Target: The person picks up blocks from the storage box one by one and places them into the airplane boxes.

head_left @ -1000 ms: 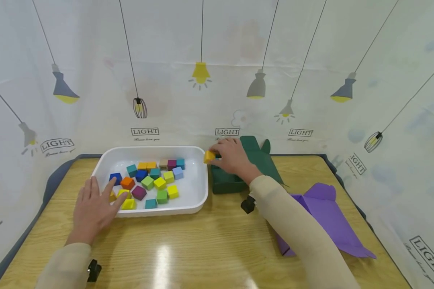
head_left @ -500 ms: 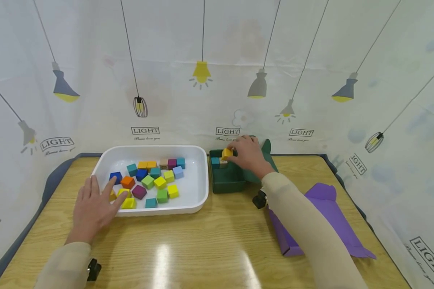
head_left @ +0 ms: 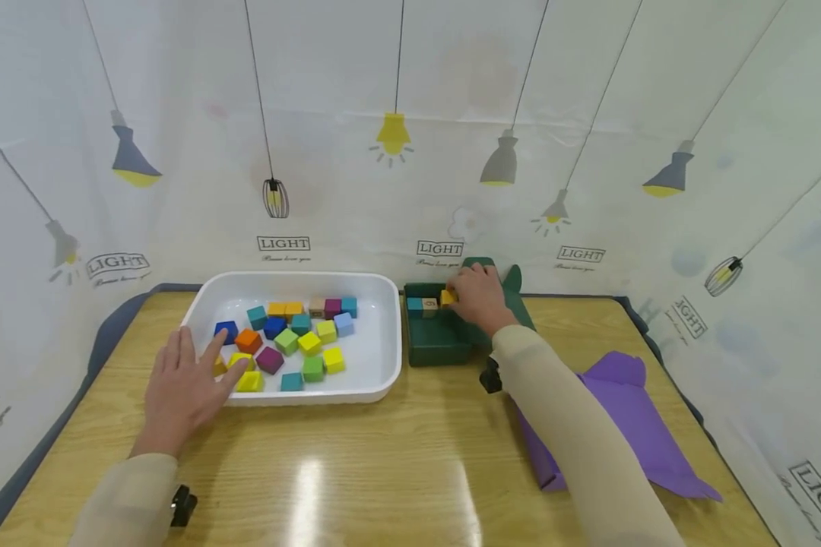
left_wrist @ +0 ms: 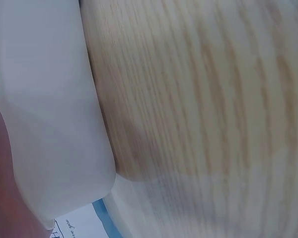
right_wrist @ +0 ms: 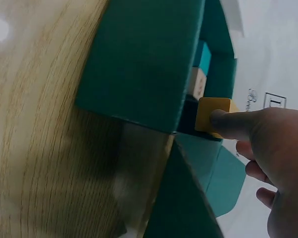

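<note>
My right hand (head_left: 480,296) pinches an orange-yellow cube (right_wrist: 212,116) at the back right of the green box (head_left: 438,353), beside a plain wooden cube (head_left: 429,306) and a teal cube (head_left: 415,307) that stand in a row along its far wall. The thumb presses the cube's near face in the right wrist view. My left hand (head_left: 185,387) rests over the front left rim of the white tray (head_left: 372,380) with its fingers spread. Several coloured cubes lie in the tray, some close to the left fingertips.
A purple box (head_left: 622,418) with its lid folded back lies at the right, partly under my right sleeve (head_left: 568,410). The green box's lid (head_left: 516,308) is folded out to the right. A printed curtain hangs behind the wooden table (head_left: 362,471).
My right hand has carried the orange-yellow cube rightward from above the tray's right rim, then lowered it into the green box next to the wooden cube. The left hand stays at the tray.
</note>
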`<state>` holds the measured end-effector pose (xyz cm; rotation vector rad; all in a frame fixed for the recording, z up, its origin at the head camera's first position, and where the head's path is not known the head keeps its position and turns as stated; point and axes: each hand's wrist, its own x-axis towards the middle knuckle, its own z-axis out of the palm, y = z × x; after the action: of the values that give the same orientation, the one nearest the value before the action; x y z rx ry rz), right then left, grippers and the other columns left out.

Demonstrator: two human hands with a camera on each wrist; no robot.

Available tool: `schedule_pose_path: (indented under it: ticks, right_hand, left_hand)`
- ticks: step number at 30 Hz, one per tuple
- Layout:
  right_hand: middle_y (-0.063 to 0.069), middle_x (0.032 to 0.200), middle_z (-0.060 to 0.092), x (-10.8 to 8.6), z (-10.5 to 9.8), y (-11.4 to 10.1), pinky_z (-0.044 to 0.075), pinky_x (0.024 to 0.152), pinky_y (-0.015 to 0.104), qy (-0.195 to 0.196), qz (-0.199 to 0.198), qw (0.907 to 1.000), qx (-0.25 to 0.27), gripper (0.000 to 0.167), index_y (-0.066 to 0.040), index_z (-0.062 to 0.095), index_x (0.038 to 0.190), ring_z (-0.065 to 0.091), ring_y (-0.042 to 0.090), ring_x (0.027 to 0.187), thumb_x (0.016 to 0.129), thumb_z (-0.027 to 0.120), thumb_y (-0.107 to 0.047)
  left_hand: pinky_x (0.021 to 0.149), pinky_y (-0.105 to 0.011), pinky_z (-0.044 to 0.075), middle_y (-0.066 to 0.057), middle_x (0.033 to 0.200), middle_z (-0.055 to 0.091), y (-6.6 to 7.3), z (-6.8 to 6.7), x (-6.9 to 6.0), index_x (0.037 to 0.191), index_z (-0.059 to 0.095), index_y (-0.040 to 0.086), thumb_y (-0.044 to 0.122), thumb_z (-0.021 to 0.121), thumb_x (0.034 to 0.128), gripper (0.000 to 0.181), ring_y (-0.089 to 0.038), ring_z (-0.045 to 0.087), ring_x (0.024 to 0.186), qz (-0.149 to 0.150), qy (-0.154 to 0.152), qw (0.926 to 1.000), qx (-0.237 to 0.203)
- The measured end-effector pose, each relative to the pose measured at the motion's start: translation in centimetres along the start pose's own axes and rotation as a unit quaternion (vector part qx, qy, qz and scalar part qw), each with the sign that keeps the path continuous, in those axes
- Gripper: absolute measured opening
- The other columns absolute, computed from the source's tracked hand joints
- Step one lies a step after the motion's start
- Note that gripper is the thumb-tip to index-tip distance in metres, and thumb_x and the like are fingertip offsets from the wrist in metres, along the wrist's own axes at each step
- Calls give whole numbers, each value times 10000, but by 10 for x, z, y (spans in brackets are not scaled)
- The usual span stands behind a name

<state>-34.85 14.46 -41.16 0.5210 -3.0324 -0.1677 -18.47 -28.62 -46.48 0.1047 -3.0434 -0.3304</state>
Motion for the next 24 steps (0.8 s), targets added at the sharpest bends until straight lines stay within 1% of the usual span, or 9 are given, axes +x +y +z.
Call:
schedule_pose_path:
  ticks: [5,11,15,18,24]
  right_hand:
    - [37,1134,645,7,4,-2,377,1015,477,-156,-1,9997,-175,281,-225,693,1209,493,270,1025,934,653,-266]
    - [50,1119,652,15,9,-5,377,1021,481,-306,28,9988,-379,241,-217,711,1176,501,285,1044,968,588,-225]
    - [52,1044,646,20,15,-8,367,973,459,-300,66,9981,-531,230,-216,732,1122,481,278,979,992,543,-202]
    - [56,984,637,23,18,-10,358,928,449,-209,49,9977,-647,231,-200,745,1066,461,272,930,1003,523,-192]
    - [61,927,607,25,24,-14,335,870,427,-321,23,9942,-1026,250,-162,742,988,439,260,891,1017,494,-181]
  left_hand:
    - [1164,-706,52,-371,1570,-17,1,-1,0,1532,280,112,705,287,934,843,-548,19,1444,-68,-34,10000,-12]
    - [1172,-695,47,-365,1573,-13,1,-1,1,1533,280,114,694,301,938,832,-543,22,1450,-98,11,9999,16]
    - [1171,-696,60,-365,1574,-2,0,-3,1,1532,282,113,696,305,936,835,-542,29,1450,-95,49,9999,39]
    - [1170,-698,69,-369,1572,11,0,-4,1,1530,289,109,695,309,937,834,-545,42,1447,-68,74,9999,51]
    - [1170,-695,80,-371,1571,31,0,-2,-1,1524,308,114,676,327,943,808,-551,62,1443,-3,118,9999,71]
